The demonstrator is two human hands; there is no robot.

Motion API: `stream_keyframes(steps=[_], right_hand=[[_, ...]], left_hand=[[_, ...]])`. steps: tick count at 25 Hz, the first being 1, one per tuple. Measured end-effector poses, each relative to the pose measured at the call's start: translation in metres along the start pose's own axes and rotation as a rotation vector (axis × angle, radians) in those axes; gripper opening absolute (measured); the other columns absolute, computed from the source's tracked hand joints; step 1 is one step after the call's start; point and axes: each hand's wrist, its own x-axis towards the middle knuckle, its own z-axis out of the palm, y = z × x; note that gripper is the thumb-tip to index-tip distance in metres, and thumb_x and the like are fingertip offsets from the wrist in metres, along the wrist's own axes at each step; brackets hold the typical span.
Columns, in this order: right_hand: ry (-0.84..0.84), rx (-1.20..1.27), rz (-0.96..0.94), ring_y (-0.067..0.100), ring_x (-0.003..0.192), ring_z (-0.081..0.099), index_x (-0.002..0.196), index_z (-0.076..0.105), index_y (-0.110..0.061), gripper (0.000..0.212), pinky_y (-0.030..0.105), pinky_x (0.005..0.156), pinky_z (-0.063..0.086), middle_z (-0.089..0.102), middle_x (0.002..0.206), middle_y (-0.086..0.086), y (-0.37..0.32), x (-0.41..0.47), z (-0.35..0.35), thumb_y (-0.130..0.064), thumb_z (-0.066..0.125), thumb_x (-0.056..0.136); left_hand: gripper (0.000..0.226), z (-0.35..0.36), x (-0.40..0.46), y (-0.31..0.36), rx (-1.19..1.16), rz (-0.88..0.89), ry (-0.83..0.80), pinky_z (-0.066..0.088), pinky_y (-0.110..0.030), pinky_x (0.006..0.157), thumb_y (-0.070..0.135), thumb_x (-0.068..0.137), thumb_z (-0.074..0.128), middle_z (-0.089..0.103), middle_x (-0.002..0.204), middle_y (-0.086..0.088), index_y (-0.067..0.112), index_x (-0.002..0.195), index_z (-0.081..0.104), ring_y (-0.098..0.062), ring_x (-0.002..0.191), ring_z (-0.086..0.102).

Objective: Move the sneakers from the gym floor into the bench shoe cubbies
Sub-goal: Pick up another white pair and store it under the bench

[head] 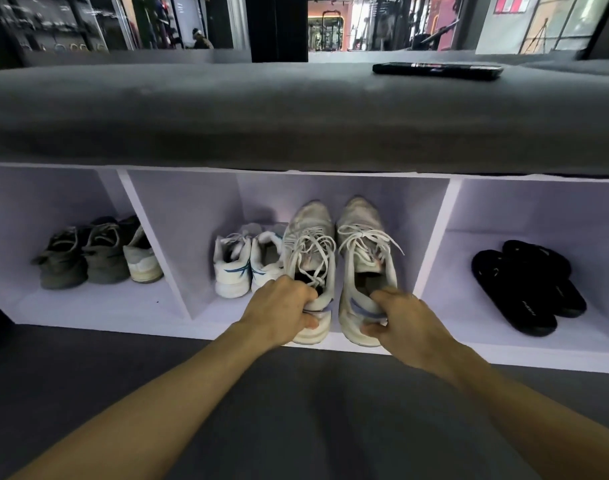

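Hands working as a pair, one shoe each: left hand (285, 308) closed on the heel of the left white sneaker (308, 251), thumb under the sole edge and fingers hooked into the collar; right hand (401, 315) clamped the same way on the heel of the right white sneaker (363, 251). Heel grip makes sense, since it lets the toes lead into the opening and keeps wrists clear of the grey bench cushion (226, 116) overhanging above. Both sneakers sit toes-in within the middle cubby (178, 209), heels at its front lip, side by side and nearly touching, loose laces spilling over the tongues. They take the right half because a smaller white pair with blue stripes (247, 268) already fills the left half. Left cubby holds dark grey sneakers (84, 258) plus one pale shoe; right cubby holds black sandals (529, 289). Phone (438, 70) lies on the cushion, well apart. Judgement: placement nearly done, likely only a push deeper and release remaining.
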Motion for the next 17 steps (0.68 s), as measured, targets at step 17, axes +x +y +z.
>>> stream_keyframes(steps=[17], right_hand=[[-0.142, -0.117, 0.251, 0.032, 0.117, 0.051, 0.126, 0.048, -0.016, 0.049, 0.033, 0.094, 0.042, 0.050, 0.132, 0.009, 0.084, 0.136, 0.078, -0.030, 0.065, 0.082]], left_hand=[[0.024, 0.084, 0.146, -0.034, 0.027, -0.049, -0.071, 0.048, -0.039, 0.087, 0.028, 0.082, 0.071, 0.063, 0.108, -0.014, 0.014, 0.100, 0.063, -0.037, 0.101, 0.059]])
